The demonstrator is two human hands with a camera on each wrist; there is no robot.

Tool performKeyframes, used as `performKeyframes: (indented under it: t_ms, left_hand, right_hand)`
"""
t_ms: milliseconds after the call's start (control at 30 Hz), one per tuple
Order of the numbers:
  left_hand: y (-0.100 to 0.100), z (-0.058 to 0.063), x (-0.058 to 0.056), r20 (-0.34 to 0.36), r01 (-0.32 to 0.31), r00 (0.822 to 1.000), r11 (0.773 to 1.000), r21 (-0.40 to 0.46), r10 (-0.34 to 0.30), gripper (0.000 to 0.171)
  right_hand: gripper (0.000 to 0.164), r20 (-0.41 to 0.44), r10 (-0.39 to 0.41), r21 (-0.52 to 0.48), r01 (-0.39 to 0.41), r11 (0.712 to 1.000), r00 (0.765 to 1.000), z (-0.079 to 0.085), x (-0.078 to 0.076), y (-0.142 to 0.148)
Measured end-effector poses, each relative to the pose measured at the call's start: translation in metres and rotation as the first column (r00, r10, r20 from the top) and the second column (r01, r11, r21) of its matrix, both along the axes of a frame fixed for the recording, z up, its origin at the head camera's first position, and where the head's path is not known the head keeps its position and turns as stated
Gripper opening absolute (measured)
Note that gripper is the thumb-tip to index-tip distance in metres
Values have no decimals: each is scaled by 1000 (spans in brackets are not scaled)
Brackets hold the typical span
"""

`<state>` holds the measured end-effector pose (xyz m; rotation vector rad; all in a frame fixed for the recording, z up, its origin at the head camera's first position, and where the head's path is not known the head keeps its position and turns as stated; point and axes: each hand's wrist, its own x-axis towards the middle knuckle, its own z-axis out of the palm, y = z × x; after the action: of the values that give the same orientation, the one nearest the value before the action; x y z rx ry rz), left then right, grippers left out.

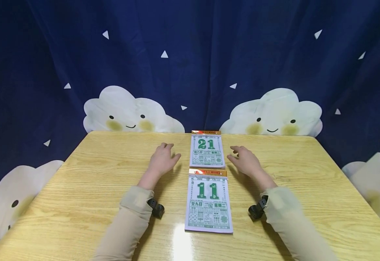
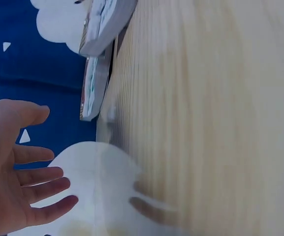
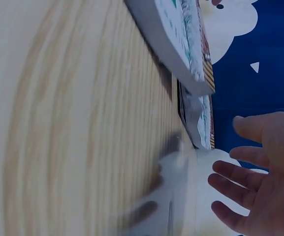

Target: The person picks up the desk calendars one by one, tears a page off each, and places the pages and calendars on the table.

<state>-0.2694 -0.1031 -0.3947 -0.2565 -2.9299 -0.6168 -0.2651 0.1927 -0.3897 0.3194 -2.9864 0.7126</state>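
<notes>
Two tear-off calendar pads lie one behind the other in the middle of the table. The far calendar (image 1: 207, 151) shows a green 21, and the near calendar (image 1: 208, 203) shows a green 11; each has a red and gold header strip. My left hand (image 1: 164, 159) hovers left of the far calendar, fingers loosely spread and holding nothing. On the other side, my right hand (image 1: 246, 161) is held off the far calendar's right edge, also holding nothing. Both wrist views show relaxed, parted fingers (image 2: 46, 187) with a gap to the pads.
The pale wooden table (image 1: 79, 203) reaches back to a dark blue curtain (image 1: 190, 54) with white triangles and smiling clouds. Small black cameras (image 1: 156, 208) are strapped at both wrists. Light glares off the tabletop in front of the near calendar.
</notes>
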Motion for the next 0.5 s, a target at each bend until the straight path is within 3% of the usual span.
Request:
performKeyframes:
  t_ms: [233, 500]
  left_hand:
    - [18, -3, -1, 24, 20, 999, 998, 54, -21, 43]
    - [36, -7, -3, 67, 34, 997, 998, 61, -38, 42]
  right_hand:
    - [51, 138, -38, -163, 61, 985, 990, -6, -7, -12]
    - [58, 263, -101, -184, 153, 971, 960, -11, -13, -22]
